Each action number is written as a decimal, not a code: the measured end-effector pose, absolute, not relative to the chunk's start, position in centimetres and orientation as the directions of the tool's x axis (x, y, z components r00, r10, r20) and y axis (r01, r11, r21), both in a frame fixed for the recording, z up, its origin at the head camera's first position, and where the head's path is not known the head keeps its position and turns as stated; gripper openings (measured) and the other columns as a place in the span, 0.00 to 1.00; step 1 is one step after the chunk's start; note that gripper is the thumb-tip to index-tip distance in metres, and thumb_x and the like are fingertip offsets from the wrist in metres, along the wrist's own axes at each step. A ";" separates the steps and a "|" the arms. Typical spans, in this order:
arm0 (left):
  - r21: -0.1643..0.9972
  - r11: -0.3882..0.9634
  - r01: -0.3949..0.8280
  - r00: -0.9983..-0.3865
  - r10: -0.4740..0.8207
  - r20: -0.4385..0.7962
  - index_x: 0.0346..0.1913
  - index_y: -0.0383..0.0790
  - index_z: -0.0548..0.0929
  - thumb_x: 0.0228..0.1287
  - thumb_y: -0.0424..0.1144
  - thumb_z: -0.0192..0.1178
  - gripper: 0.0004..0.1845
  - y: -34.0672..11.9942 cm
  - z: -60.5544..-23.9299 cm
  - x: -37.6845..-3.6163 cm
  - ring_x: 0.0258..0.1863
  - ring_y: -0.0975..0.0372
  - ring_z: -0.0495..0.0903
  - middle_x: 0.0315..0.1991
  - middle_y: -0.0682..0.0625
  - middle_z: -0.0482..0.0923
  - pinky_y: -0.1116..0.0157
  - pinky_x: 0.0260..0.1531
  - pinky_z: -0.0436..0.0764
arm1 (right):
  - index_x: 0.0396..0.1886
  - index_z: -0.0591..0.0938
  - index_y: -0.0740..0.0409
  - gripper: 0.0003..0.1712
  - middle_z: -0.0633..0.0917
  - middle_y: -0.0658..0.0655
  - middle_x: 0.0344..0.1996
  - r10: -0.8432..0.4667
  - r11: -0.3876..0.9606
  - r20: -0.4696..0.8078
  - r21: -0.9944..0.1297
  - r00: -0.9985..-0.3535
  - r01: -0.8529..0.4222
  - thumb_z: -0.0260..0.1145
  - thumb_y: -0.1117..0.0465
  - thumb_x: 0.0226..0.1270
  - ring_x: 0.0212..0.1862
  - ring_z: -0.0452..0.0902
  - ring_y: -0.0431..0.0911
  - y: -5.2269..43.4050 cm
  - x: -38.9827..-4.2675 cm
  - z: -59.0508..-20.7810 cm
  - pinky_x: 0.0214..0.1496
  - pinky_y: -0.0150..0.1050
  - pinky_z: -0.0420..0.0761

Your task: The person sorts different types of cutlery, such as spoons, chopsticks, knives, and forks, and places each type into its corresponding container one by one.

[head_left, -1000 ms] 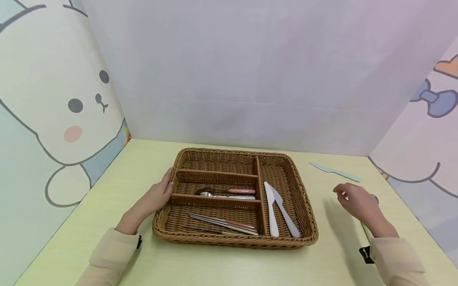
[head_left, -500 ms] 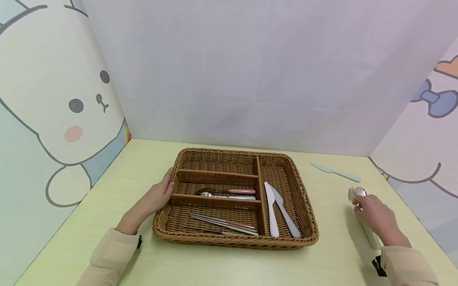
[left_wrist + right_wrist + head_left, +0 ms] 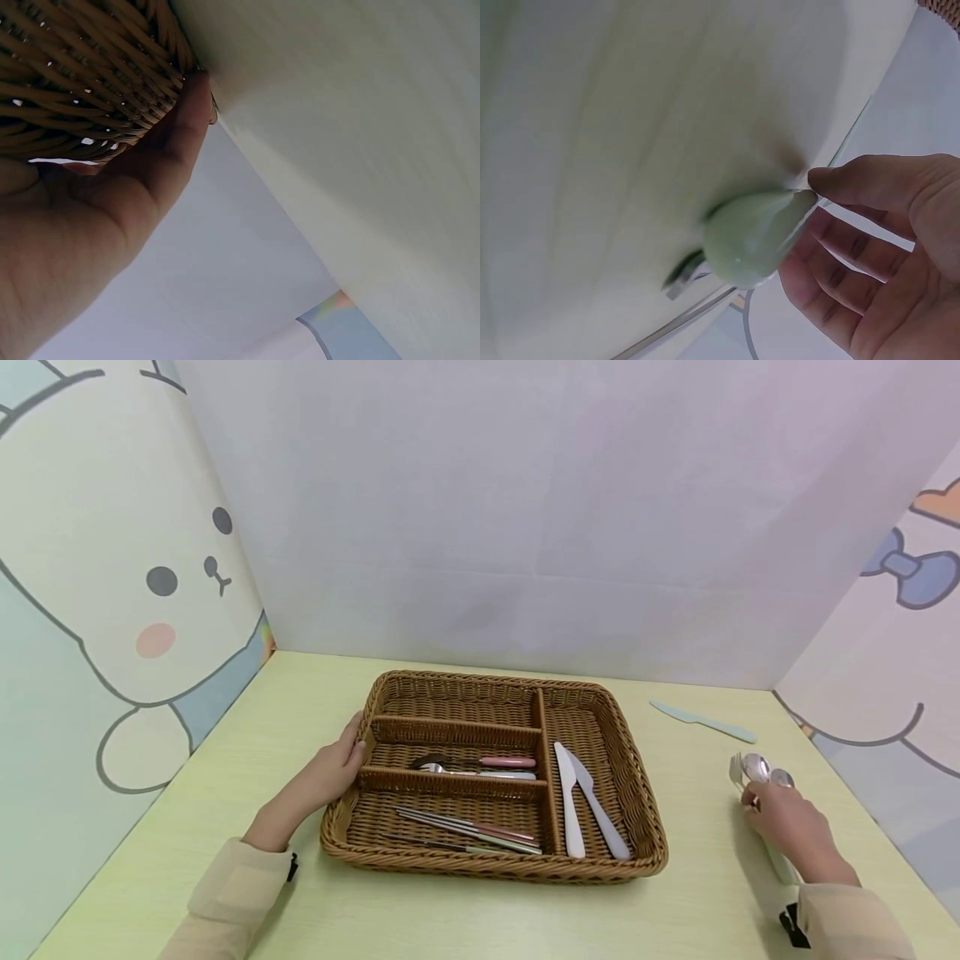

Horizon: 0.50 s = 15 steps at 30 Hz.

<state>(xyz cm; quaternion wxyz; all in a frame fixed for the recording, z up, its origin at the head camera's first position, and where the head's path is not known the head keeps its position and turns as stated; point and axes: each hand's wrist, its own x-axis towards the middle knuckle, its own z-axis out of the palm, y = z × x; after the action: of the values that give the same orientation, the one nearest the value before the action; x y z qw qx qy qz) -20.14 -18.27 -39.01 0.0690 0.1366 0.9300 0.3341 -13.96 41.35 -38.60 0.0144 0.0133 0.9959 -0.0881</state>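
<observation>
My left hand (image 3: 332,770) grips the left rim of a brown wicker cutlery tray (image 3: 450,862); the left wrist view shows a finger along the woven side (image 3: 97,82). On the right, my right hand (image 3: 795,827) is over a small group of cutlery, its thumb and fingers pinching a piece with a pale green handle (image 3: 754,236). A fork (image 3: 737,768) and two spoons, one shiny (image 3: 756,767) and one beside it (image 3: 782,778), show past the fingertips. The hand hides their handles, so I cannot tell which piece is pinched.
Inside the tray are two knives (image 3: 573,810) in the right compartment, a fork and pink-handled cutlery (image 3: 507,762) in the middle one, and several chopsticks (image 3: 480,831) in the front one. A pale blue knife (image 3: 703,720) lies on the table behind my right hand.
My right hand has moved right and nearer, down onto the cutlery, its fingers closing on a handle. A second spoon bowl now shows beside it. The left hand and tray stay put.
</observation>
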 end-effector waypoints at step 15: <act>0.645 0.734 0.212 -0.952 0.304 -0.033 0.71 0.31 0.34 0.74 0.37 0.33 0.31 -18.3 -39.0 -20.1 0.08 0.64 0.54 0.11 0.53 0.59 0.64 0.16 0.65 | 0.26 0.79 0.64 0.04 0.78 0.58 0.24 -0.019 0.979 -0.019 -0.202 -1.000 -0.015 0.59 0.73 0.50 0.27 0.69 0.47 41.3 -14.3 -38.8 0.27 0.44 0.71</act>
<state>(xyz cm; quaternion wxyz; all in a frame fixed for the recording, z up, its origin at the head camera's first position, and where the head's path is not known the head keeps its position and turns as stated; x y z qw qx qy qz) -20.12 -18.27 -38.96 0.0684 0.1388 0.9287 0.3371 -14.30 41.30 -38.78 0.0106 -0.0084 0.9948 -0.1013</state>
